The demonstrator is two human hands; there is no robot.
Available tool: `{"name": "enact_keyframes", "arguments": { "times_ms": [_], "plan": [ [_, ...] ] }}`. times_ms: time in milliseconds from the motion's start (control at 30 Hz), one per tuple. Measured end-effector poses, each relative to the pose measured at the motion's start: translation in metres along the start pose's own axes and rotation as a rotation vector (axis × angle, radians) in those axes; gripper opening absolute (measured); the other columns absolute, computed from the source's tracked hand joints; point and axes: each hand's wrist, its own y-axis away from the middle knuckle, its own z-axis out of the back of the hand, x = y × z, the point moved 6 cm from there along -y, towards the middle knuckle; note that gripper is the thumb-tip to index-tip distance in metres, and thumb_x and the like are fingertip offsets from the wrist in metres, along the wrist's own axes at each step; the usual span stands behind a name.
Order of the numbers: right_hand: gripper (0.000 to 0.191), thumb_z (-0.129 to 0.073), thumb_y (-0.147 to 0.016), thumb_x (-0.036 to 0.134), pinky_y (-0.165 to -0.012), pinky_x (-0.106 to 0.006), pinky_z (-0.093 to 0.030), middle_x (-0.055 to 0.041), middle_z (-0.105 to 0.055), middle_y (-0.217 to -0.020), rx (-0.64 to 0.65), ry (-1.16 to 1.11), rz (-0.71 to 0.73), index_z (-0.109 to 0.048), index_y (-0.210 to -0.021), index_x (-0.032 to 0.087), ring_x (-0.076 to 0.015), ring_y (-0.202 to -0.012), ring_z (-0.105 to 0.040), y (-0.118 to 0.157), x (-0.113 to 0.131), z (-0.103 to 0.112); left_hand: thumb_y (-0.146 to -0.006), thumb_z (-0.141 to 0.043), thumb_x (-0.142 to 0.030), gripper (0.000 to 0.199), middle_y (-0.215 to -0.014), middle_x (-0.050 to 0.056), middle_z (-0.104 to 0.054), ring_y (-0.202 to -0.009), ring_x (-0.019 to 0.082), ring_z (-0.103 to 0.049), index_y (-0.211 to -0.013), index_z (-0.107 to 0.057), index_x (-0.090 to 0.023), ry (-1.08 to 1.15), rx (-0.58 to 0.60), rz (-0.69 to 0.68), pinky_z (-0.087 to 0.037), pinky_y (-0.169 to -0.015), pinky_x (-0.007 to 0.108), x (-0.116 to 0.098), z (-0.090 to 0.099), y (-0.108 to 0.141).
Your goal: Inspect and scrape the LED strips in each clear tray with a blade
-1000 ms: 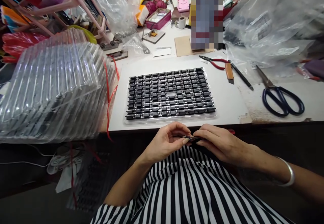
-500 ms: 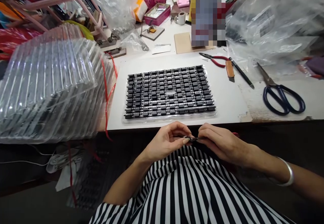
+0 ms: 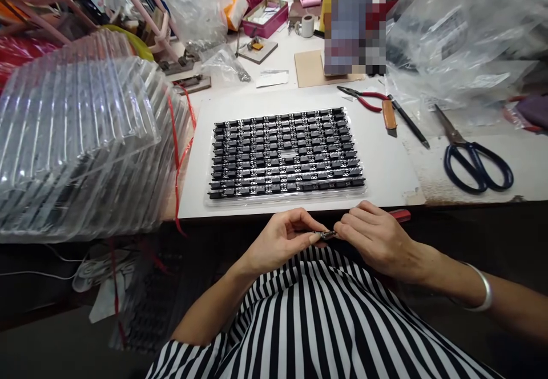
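In the head view, my left hand (image 3: 280, 241) pinches a small dark part (image 3: 322, 234) between thumb and forefinger, just beyond the table's near edge. My right hand (image 3: 379, 239) is closed around a red-handled tool (image 3: 401, 215), whose thin metal end meets the small part; most of the tool is hidden by the fingers. Beyond both hands, a clear plastic tray (image 3: 287, 198) lies flat on the white board, carrying rows of black electronic pieces (image 3: 257, 162), with one gap near its middle.
Clear trays (image 3: 85, 139) are stacked at the left, with red ribbon (image 3: 176, 156) beside them. Red-handled pliers (image 3: 368, 99), an orange-handled blade (image 3: 389, 115), a black pen-like tool (image 3: 409, 122) and blue scissors (image 3: 477, 162) lie at the right. Plastic bags (image 3: 454, 42) lie behind.
My right hand has shifted slightly and rolled, and more of the red handle shows behind it. My left hand keeps its pinch on the small part. The camera view has shifted slightly.
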Motion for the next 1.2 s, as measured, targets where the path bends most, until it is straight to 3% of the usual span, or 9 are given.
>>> {"name": "enact_keyframes", "arguments": {
  "times_ms": [67,200,267,400,533,700,800,1033,1200],
  "plan": [
    [0.028,-0.036,-0.092,0.007,-0.057,-0.03,-0.029,-0.0023,-0.05,-0.063,0.038,-0.06,-0.053,-0.052,-0.071,0.016,-0.0135,-0.059,-0.04,0.0,-0.002,0.001,-0.081,-0.069,-0.029,0.022,-0.091,0.009,-0.07,-0.083,0.016,-0.067,-0.092,-0.066,-0.01,-0.016,0.002,-0.012,-0.053,-0.081,0.029,-0.001,-0.001,0.0],
    [0.028,-0.037,-0.095,0.015,-0.051,-0.024,-0.033,0.001,-0.053,-0.062,0.368,-0.482,-0.319,-0.048,-0.069,0.017,-0.009,-0.053,-0.043,-0.001,-0.011,-0.007,-0.081,-0.069,-0.028,0.021,-0.091,0.009,-0.069,-0.081,0.016,-0.067,-0.092,-0.065,-0.01,-0.047,0.064,0.043,-0.053,-0.078,0.029,0.003,-0.005,-0.001],
    [0.024,-0.043,-0.094,0.019,-0.053,-0.021,-0.036,0.0013,-0.056,-0.065,0.429,-0.621,-0.402,-0.051,-0.072,0.017,-0.0081,-0.056,-0.048,-0.003,-0.013,-0.005,-0.082,-0.068,-0.029,0.021,-0.089,0.009,-0.069,-0.08,0.016,-0.067,-0.092,-0.065,-0.01,-0.055,0.078,0.041,-0.053,-0.076,0.028,0.003,-0.004,-0.001],
    [0.008,-0.049,-0.091,0.017,-0.057,-0.021,-0.04,-0.0016,-0.06,-0.076,0.279,-0.565,-0.351,-0.055,-0.086,0.016,-0.0095,-0.064,-0.053,-0.01,-0.015,0.005,-0.081,-0.069,-0.028,0.021,-0.089,0.009,-0.069,-0.082,0.016,-0.066,-0.092,-0.066,-0.01,-0.012,0.063,-0.005,-0.054,-0.078,0.029,0.0,0.0,-0.001],
    [0.021,-0.041,-0.093,0.009,-0.058,-0.028,-0.036,-0.0032,-0.056,-0.069,0.07,-0.16,-0.067,-0.056,-0.08,0.015,-0.0131,-0.062,-0.046,-0.011,-0.003,0.01,-0.079,-0.071,-0.029,0.024,-0.092,0.009,-0.069,-0.084,0.018,-0.067,-0.092,-0.066,-0.01,0.112,0.042,0.017,-0.057,-0.079,0.034,0.006,0.002,-0.002],
    [0.022,-0.04,-0.092,0.008,-0.061,-0.033,-0.033,-0.0057,-0.059,-0.073,0.032,0.099,0.11,-0.059,-0.083,0.014,-0.0162,-0.067,-0.045,-0.011,0.01,0.007,-0.076,-0.074,-0.027,0.021,-0.089,0.007,-0.067,-0.084,0.018,-0.066,-0.086,-0.066,-0.011,0.222,0.0,0.054,-0.059,-0.078,0.038,0.019,0.002,-0.003],
    [0.025,-0.039,-0.091,0.006,-0.059,-0.031,-0.032,-0.0051,-0.055,-0.069,0.069,0.105,0.108,-0.057,-0.076,0.014,-0.0157,-0.064,-0.042,-0.01,0.012,0.005,-0.076,-0.075,-0.027,0.022,-0.089,0.007,-0.068,-0.083,0.019,-0.067,-0.086,-0.066,-0.01,0.216,0.008,0.064,-0.059,-0.078,0.038,0.023,0.003,-0.002],
    [0.022,-0.038,-0.088,0.004,-0.048,-0.025,-0.024,0.0006,-0.045,-0.066,0.222,-0.154,-0.12,-0.051,-0.074,0.015,-0.0098,-0.053,-0.033,0.004,0.001,-0.013,-0.077,-0.073,-0.029,0.025,-0.086,0.009,-0.069,-0.078,0.02,-0.07,-0.09,-0.064,-0.01,0.179,0.062,0.146,-0.058,-0.075,0.034,0.029,-0.001,0.002],
    [0.022,-0.04,-0.093,0.011,-0.056,-0.023,-0.034,-0.0016,-0.049,-0.068,0.097,-0.228,-0.148,-0.053,-0.077,0.016,-0.0114,-0.062,-0.042,0.003,-0.004,-0.007,-0.075,-0.075,-0.028,0.023,-0.09,0.007,-0.068,-0.083,0.017,-0.066,-0.087,-0.066,-0.01,0.211,-0.045,0.077,-0.058,-0.077,0.033,0.023,-0.001,0.001]
  ]
}}
